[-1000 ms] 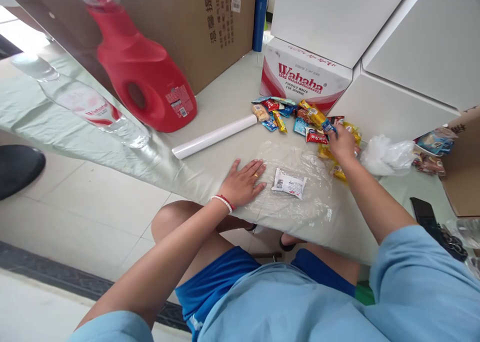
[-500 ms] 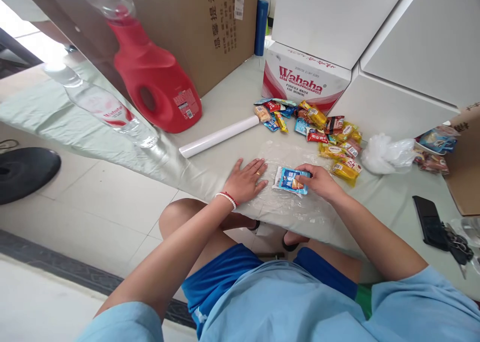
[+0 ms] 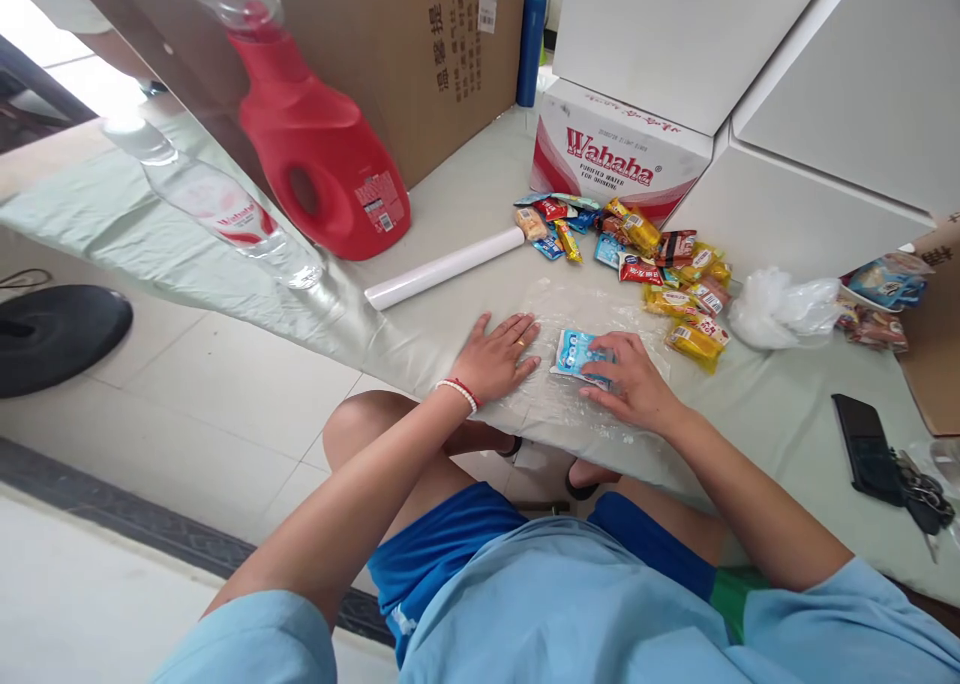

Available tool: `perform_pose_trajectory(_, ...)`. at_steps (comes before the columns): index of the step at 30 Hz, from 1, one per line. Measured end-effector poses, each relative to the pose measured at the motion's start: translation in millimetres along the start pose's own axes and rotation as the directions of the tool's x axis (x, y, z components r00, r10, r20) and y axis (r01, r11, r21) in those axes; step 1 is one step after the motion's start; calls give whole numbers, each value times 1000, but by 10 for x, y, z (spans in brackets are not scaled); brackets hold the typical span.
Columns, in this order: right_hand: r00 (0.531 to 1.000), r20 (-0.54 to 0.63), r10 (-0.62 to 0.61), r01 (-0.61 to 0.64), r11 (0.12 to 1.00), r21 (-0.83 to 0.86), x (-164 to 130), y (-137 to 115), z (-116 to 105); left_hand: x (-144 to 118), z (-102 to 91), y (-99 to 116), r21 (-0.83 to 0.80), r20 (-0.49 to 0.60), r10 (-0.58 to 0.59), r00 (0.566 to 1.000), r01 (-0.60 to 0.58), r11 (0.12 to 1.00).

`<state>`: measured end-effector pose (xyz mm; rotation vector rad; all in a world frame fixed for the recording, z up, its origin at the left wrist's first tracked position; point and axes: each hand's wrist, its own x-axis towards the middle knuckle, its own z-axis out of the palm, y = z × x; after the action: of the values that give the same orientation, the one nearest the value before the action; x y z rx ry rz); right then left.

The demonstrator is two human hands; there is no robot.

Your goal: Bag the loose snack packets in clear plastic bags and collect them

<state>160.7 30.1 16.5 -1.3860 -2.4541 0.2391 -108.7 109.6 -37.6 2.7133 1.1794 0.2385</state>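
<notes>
My left hand (image 3: pixel 496 357) lies flat on a clear plastic sheet (image 3: pixel 547 404), fingers spread, with nothing in it. To its right, a light blue snack packet (image 3: pixel 574 352) lies on the same sheet. My right hand (image 3: pixel 632 379) is over the packet's right side, fingers apart and curved, fingertips at its surface and covering part of it. The thumb is stretched out near the packet's lower edge. Whether anything lies under the packet, I cannot tell.
Several wrapped snacks (image 3: pixel 694 339) are heaped before a Wahaba-style carton (image 3: pixel 600 154) of water. Left of them are a white roll (image 3: pixel 446 269), a red jug (image 3: pixel 322 154) and a water bottle (image 3: pixel 225 209). Rightward lie a white plastic bag (image 3: pixel 780 309), a phone (image 3: pixel 866 444) and keys (image 3: pixel 922 489).
My right hand has loosened from its pinch on a blue packet and spread its fingers. A lighter blue face now shows where the darker printed one was. My left hand stays flat.
</notes>
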Motion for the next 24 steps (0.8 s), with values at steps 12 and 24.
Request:
perform_pose_trajectory(12, 956, 233, 179, -106, 949, -297, 220, -65, 136, -5, -6, 4, -2, -12, -7, 1000, 7, 1000)
perform_pose_trajectory(24, 978, 131, 159, -111, 942, -317, 311, 277, 6, -3, -12, 5, -2, 0, -7, 1000, 7, 1000)
